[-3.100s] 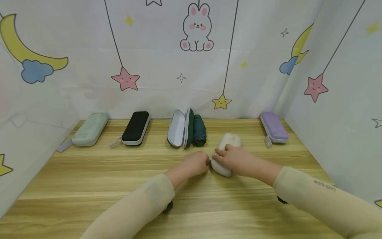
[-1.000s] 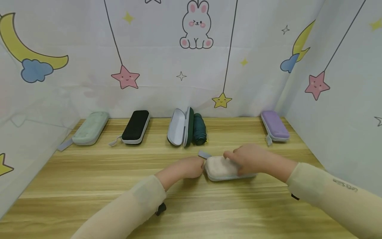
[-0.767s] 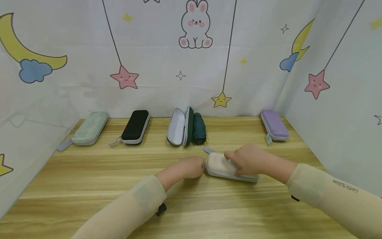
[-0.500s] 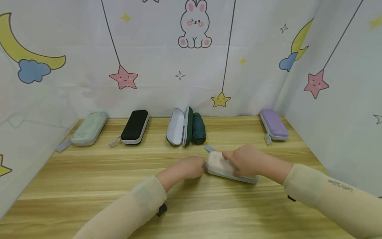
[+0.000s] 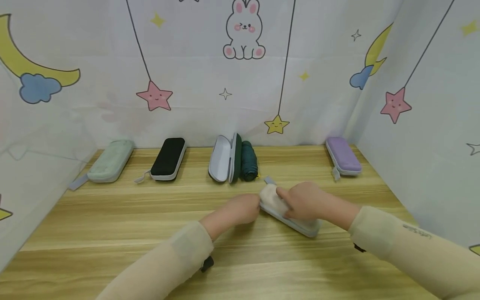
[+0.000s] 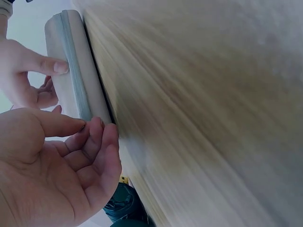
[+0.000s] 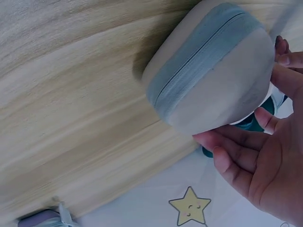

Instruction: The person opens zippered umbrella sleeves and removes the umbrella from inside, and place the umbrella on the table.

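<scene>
A beige zippered case [image 5: 271, 198] lies slanted on the table in front of me. My right hand [image 5: 307, 201] grips it from above, thumb on the near side and fingers over the top. My left hand [image 5: 245, 208] is at its left end. In the left wrist view, thumb and fingertips of the left hand [image 6: 61, 165] pinch at the pale blue-grey zipper [image 6: 75, 71]; the small pull between them is hidden. The right wrist view shows the zipper running closed round the case's other end [image 7: 213, 80]. A grey strap [image 5: 269, 180] sticks out beyond the far left corner.
Along the back stand a pale green case [image 5: 111, 161], a black case [image 5: 168, 157], an open dark green case [image 5: 221, 160] with a folded dark green umbrella [image 5: 249, 161] beside it, and a purple case [image 5: 343, 156]. A printed curtain [image 5: 187, 83] borders the wooden table.
The case has turned under my right hand, first to lie almost sideways, then slanting with its left end farther back. My left hand stays by its left end.
</scene>
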Demonstrator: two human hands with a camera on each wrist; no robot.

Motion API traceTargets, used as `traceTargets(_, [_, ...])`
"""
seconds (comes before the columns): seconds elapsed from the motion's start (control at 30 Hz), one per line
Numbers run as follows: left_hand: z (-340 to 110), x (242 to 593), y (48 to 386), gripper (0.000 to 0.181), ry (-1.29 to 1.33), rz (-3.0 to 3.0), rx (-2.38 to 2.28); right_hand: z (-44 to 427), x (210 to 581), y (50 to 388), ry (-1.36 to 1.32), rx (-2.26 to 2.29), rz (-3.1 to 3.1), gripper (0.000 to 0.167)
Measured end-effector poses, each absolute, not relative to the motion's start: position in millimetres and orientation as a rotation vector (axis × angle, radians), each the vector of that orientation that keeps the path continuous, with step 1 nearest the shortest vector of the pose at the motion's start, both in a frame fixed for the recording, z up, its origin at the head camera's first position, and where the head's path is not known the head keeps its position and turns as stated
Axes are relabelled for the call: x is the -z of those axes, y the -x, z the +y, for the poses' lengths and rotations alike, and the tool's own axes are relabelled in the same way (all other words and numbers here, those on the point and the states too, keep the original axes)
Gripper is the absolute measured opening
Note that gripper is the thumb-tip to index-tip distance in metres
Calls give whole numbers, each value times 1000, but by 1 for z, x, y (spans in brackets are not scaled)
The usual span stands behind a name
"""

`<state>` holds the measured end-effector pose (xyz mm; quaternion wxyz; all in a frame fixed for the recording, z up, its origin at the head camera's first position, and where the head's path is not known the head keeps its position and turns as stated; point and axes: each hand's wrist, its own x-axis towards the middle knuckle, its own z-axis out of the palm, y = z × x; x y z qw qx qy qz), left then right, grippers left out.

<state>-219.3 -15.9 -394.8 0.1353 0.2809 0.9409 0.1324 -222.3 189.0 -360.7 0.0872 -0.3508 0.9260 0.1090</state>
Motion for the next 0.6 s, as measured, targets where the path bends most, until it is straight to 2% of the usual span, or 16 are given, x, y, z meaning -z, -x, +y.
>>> traceTargets(0.6, [-8,399,218,15,-873,2762,-410,171,361,228,862,-262,2746,50])
